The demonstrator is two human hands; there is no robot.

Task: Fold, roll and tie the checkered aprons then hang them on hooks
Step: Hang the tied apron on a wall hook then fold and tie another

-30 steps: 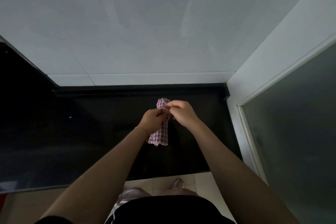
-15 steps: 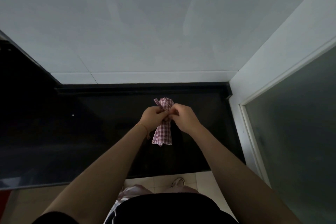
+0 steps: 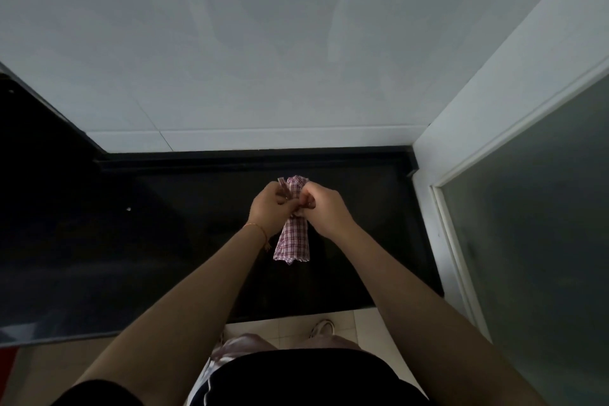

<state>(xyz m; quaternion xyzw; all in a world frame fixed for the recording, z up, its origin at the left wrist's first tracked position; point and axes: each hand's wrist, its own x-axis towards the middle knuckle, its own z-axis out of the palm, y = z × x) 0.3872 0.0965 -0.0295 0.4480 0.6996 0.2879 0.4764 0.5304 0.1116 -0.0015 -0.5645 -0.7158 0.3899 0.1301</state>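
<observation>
- The rolled checkered apron sits between your two hands, held up over the black counter. Whether its lower end touches the counter, you can't tell from this angle.
- Long axis runs away from you: the flared hem end points back toward your body, below both wrists; the bunched top pokes out just past your knuckles.
- Your left hand is curled tight on the roll's left side, fingers pinching at the middle. A thin strip, likely the tie strap, sticks out above it.
- Your right hand is curled tight too, fingers pinching at the same spot from the right side. Both hands meet at the roll's waist, knuckles nearly touching.
- Judgement: you're cinching the tie. Both hands are equally near, so the pull goes sideways, across the roll's axis.
- Fabric: thin woven cotton look, red-and-white check, soft, creased, wavy lower edge. Expect it to loosen if either pinch slackens.
- Left wrist carries a thin bracelet.
- Counter is dark, glossy and flat. Beyond your hands: pale tiled wall. To the right of your right arm: frosted door panel.
- No hooks in view.
</observation>
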